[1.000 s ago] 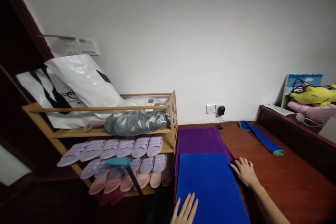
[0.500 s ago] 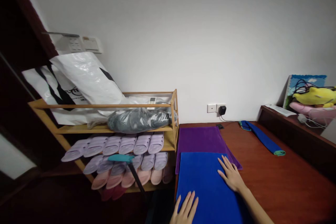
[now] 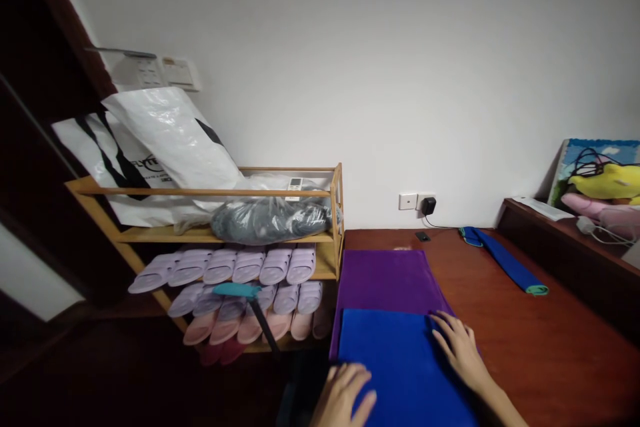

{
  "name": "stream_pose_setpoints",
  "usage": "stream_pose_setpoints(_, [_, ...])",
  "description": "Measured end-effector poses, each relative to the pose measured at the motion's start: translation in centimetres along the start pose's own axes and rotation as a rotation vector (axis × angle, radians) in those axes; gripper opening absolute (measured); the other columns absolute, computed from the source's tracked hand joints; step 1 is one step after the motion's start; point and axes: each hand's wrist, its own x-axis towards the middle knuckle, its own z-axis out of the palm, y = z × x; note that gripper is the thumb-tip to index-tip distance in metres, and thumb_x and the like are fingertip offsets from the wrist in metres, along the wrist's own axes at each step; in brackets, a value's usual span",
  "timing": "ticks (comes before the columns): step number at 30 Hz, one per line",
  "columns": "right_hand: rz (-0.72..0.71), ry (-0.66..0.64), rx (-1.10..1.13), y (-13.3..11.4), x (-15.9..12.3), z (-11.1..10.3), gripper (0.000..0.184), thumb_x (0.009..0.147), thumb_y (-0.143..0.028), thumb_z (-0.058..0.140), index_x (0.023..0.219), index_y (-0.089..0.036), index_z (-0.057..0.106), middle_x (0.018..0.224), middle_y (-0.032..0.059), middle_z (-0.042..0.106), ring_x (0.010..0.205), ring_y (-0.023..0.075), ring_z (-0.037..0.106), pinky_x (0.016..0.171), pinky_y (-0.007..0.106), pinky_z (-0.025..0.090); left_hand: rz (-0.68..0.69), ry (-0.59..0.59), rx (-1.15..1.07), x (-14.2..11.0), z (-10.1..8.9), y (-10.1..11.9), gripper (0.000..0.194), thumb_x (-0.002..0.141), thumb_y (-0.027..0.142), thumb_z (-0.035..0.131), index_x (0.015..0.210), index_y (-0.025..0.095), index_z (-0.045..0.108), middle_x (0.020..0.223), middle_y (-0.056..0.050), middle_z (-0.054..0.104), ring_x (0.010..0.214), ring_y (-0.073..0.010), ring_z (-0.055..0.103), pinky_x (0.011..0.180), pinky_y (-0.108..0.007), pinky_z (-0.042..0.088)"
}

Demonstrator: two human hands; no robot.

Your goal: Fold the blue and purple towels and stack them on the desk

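A blue cloth [image 3: 390,360] lies flat on top of a purple cloth [image 3: 385,277], whose far part shows beyond it on the brown table. At the blue cloth's left edge is my left hand [image 3: 343,393], fingers bent and thumb apart from them. My right hand [image 3: 461,350] rests along the right edge of both cloths, its fingers stretched out and slightly spread. The near ends of the cloths fall outside the view.
Left of the table [image 3: 535,347] stands a wooden rack [image 3: 337,213] with slippers [image 3: 250,263] and bags [image 3: 175,140]. A folded blue cloth with green trim [image 3: 510,263] lies at the right. By the wall are a plug [image 3: 429,205] and a raised shelf [image 3: 520,213].
Both cloths have slid toward me, baring table at the far edge. My left hand has gone from flat to bent at the left edge; my right hand has moved nearer too.
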Motion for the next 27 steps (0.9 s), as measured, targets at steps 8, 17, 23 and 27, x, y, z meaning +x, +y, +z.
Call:
stream_pose_setpoints(8, [0.152, -0.081, 0.094, 1.9, 5.1, 0.6, 0.029, 0.070, -0.036, 0.055, 0.097, -0.028, 0.061, 0.107, 0.0065, 0.063, 0.105, 0.0295, 0.052, 0.089, 0.054, 0.035, -0.257, -0.153, -0.030, 11.2, -3.1, -4.4, 0.043, 0.081, 0.016, 0.056, 0.122, 0.024, 0.053, 0.121, -0.006, 0.057, 0.116, -0.0239, 0.047, 0.098, -0.039, 0.031])
stream_pose_setpoints(17, [0.017, -0.011, 0.297, 1.4, 3.4, -2.1, 0.020, 0.080, -0.040, 0.046, 0.085, -0.022, 0.052, 0.083, 0.0037, 0.064, 0.077, 0.0172, 0.059, 0.076, 0.029, 0.047, -0.362, -0.181, -0.236, 11.3, -4.2, -7.7, 0.012, 0.069, 0.022, 0.068, 0.077, 0.019, 0.060, 0.090, -0.002, 0.058, 0.094, -0.0219, 0.054, 0.085, -0.034, 0.036])
stream_pose_setpoints(23, [-0.023, 0.014, 0.378, -1.8, 0.8, -10.0, 0.032, 0.081, -0.052, 0.051, 0.090, -0.022, 0.060, 0.082, 0.0034, 0.069, 0.079, 0.0188, 0.063, 0.071, 0.024, 0.048, -0.290, -0.203, -0.511, 10.7, -9.9, -6.6, 0.019, 0.074, 0.034, 0.063, 0.080, 0.017, 0.057, 0.073, 0.002, 0.060, 0.073, -0.0166, 0.059, 0.065, -0.025, 0.042])
stream_pose_setpoints(27, [-0.033, 0.096, 0.298, -4.0, -0.5, -15.1, 0.036, 0.080, -0.055, 0.053, 0.076, -0.021, 0.063, 0.073, 0.0017, 0.067, 0.071, 0.0174, 0.061, 0.064, 0.022, 0.046, -0.216, -0.115, -0.662, 10.2, -15.2, -3.9, 0.021, 0.073, 0.037, 0.066, 0.076, 0.017, 0.059, 0.069, 0.002, 0.062, 0.069, -0.0162, 0.058, 0.063, -0.025, 0.041])
